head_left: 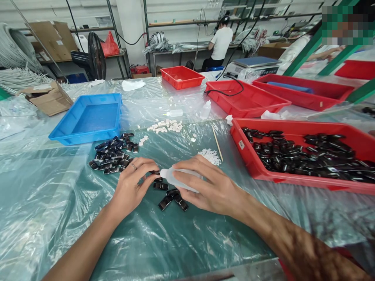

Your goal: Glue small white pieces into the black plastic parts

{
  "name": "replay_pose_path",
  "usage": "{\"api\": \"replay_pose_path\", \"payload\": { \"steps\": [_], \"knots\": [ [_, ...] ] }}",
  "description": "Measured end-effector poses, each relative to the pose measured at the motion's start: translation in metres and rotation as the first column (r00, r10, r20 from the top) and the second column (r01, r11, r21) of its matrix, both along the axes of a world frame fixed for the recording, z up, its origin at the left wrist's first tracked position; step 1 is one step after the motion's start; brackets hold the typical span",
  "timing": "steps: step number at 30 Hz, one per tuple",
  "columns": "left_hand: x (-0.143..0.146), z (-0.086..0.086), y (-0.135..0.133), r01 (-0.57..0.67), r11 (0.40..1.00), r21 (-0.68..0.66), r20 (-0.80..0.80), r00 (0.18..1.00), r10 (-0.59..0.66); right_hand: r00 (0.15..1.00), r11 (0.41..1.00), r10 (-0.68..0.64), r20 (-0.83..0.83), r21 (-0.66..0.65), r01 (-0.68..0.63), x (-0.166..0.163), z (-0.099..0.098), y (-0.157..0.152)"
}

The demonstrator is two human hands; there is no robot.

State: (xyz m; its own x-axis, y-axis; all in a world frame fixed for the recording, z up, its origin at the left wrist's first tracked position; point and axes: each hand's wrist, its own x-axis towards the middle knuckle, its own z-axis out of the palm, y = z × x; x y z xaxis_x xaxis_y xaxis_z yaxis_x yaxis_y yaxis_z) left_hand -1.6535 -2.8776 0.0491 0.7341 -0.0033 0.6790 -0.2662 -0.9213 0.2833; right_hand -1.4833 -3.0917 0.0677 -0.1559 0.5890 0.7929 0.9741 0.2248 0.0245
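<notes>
My left hand (135,180) pinches a small black plastic piece (155,172), mostly hidden by the fingers. My right hand (209,183) is wrapped round a white squeeze bottle (184,178) lying nearly level, its tip against or very close to the black piece. Under the hands lie several loose black pieces (165,202) on the plastic-covered table. A heap of similar black pieces (113,154) sits just beyond my left hand. Past my right hand are a pile of tiny white bits (210,156) and a thin wooden stick (217,143).
A blue tray (84,134) stands at the left. The red bin (293,179) at the right holds many black parts. Small white blocks (165,125) and another squeeze bottle (206,110) lie farther back, before more red trays (183,84). A person (221,43) sits at the back bench.
</notes>
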Motion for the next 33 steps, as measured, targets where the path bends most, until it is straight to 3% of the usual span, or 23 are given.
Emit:
{"api": "replay_pose_path", "payload": {
  "steps": [6,10,12,16,18,21,25,29,33],
  "knots": [
    [-0.0003,-0.0006,0.0006,-0.003,1.000,-0.011,-0.012,1.000,0.003,0.998,0.999,0.041,-0.056,0.033,-0.039,0.0006,-0.0034,0.0044],
    [-0.0013,-0.0015,0.0003,-0.010,0.999,-0.033,-0.016,1.000,0.010,0.967,0.998,0.054,-0.250,0.003,-0.055,0.0015,-0.0007,0.0050],
    [-0.0020,-0.0004,-0.0008,-0.015,0.998,-0.057,-0.030,0.999,0.014,0.907,0.996,0.052,-0.417,-0.039,-0.075,0.0023,0.0012,0.0048],
    [-0.0048,0.0032,-0.0050,-0.028,0.981,-0.194,-0.119,0.993,0.004,0.702,0.988,0.032,-0.711,-0.083,-0.130,0.0041,0.0016,0.0048],
    [-0.0067,0.0040,-0.0072,-0.045,0.954,-0.297,-0.196,0.981,-0.015,0.614,0.984,0.040,-0.788,-0.075,-0.159,0.0042,0.0006,0.0053],
    [-0.0084,0.0035,-0.0087,-0.061,0.898,-0.436,-0.268,0.961,-0.065,0.549,0.985,0.038,-0.835,-0.063,-0.163,0.0034,-0.0002,0.0060],
    [-0.0062,0.0037,-0.0065,-0.083,0.872,-0.482,-0.271,0.961,-0.058,0.528,0.990,0.029,-0.849,-0.048,-0.132,0.0020,0.0011,0.0067],
    [-0.0034,0.0065,-0.0032,-0.109,0.892,-0.440,-0.288,0.957,-0.025,0.562,0.995,0.001,-0.827,-0.056,-0.085,0.0012,0.0015,0.0072],
    [-0.0041,0.0078,-0.0025,-0.149,0.867,-0.476,-0.315,0.949,-0.010,0.590,0.995,-0.017,-0.807,-0.073,-0.070,0.0011,0.0001,0.0074]
  ]
}}
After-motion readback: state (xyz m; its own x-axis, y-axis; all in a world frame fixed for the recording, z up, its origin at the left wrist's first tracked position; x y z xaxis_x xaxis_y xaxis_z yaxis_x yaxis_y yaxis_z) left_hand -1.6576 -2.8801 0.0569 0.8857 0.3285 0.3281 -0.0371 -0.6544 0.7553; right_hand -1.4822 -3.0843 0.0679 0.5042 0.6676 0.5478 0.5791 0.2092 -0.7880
